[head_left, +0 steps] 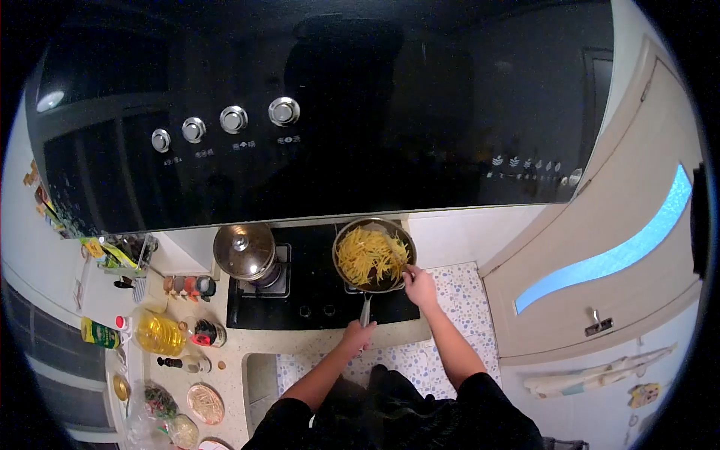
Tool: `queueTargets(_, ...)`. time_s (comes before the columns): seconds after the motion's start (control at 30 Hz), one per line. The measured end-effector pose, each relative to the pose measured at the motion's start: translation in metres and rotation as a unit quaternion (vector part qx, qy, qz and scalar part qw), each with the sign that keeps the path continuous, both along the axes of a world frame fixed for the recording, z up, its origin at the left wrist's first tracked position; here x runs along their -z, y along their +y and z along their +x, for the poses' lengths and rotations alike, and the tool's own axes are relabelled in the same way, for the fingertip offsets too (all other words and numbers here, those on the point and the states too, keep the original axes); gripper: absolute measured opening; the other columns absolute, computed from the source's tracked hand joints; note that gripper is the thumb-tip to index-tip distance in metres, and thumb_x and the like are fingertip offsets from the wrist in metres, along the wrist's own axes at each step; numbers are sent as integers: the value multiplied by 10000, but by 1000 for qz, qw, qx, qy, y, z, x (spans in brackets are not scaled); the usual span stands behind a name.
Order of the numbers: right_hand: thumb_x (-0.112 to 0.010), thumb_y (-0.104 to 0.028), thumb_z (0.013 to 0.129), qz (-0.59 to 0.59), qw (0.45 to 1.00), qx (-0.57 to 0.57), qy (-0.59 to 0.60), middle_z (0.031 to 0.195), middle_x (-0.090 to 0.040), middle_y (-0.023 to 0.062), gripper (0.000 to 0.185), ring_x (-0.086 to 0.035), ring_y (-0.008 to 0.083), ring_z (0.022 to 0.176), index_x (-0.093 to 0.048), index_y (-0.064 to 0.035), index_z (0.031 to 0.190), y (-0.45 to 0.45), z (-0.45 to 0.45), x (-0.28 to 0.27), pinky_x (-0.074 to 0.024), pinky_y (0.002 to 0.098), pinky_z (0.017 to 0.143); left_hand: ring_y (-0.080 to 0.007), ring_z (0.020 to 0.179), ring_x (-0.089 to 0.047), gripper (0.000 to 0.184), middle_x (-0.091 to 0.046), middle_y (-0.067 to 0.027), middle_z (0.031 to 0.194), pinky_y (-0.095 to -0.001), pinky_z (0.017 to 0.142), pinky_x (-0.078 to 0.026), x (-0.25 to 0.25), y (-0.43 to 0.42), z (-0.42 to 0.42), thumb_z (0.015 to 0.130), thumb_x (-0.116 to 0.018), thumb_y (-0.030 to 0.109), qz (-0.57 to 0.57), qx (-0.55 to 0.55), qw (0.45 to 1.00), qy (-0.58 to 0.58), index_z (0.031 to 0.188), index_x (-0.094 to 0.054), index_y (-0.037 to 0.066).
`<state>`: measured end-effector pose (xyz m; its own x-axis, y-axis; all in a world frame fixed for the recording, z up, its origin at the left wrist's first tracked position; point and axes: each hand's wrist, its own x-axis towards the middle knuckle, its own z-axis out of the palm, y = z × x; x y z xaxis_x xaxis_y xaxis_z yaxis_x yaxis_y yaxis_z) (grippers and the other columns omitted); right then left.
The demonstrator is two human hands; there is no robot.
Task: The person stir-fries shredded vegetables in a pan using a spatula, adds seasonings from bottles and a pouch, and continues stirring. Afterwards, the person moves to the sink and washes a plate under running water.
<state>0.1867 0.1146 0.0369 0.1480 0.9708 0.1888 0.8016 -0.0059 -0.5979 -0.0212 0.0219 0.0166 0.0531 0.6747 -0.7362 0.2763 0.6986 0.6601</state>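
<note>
A frying pan [337, 271] full of thin yellow strips [367, 253], which look like shredded potato, sits on the right burner of the black gas stove [311, 281]. My left hand [359, 336] is closed around the pan's long metal handle [367, 309], which points toward me. At the pan's right rim my right hand [420, 287] is closed on a cooking utensil [397, 256] that reaches into the strips. Its head is buried among them, so I cannot tell its exact kind.
A lidded pot [245, 253] stands on the left burner. Left of the stove are small spice jars [187, 286], a large oil bottle [160, 333], a dark sauce bottle [206, 332] and a plate of food [205, 403]. The black range hood [337, 172] hangs overhead; a door [592, 247] is at right.
</note>
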Motion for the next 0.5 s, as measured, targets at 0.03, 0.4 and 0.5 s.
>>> queueTargets(0.03,-657,-229,887,-12,1000,3,5,873,-697,220,273,-682,395,802,-708,-59,1094,0,-6,8,-557,458,716,-191,453,-529,391,-566,-82,623,-364,422,-410,0,1,1,927,-663,356,-5,3,1000,0,966,-564,-20)
queueTargets(0.4,-637,-266,863,-114,956,-125,-240,824,-709,129,245,-682,334,733,-713,-231,1094,-88,38,-115,-549,459,649,-181,439,-507,351,-538,-61,593,-355,413,-397,13,-1,-1,931,-661,337,18,-5,999,-46,858,-546,13)
queueTargets(0.5,-636,-259,857,-130,947,-141,-258,832,-713,115,220,-683,324,748,-727,-231,1057,-81,70,-145,-552,451,660,-178,433,-498,333,-534,-58,593,-354,410,-390,-6,2,-2,936,-657,319,-7,16,1000,-26,852,-547,16)
